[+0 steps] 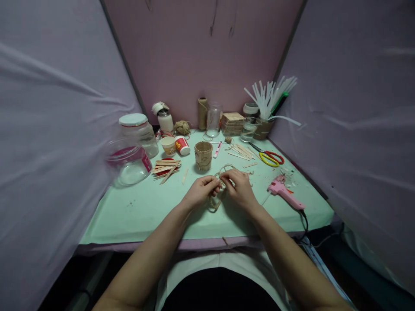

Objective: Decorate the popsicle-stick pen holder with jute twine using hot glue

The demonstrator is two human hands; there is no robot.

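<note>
Both hands meet over the front middle of the mint-green table [155, 220]. My left hand [204, 189] is closed, its thumb and fingers pinching a strand of jute twine [214, 204]. My right hand [238, 183] is closed on the same twine, fingertips close to the left ones. Loops of it lie around and beyond the hands, and one hangs below them. Just behind stands a small cup [203, 157] covered in brown twine, upright and apart from both hands. The fingertips partly hide the pinched section.
A pink glue gun [285, 193] lies on the right, below scissors [267, 155] with red and yellow handles. Wooden sticks [167, 168] are piled at left, near a large clear jar [129, 166]. A pink cutter [218, 150], paper cups [182, 146] and white glue sticks [267, 101] are farther back.
</note>
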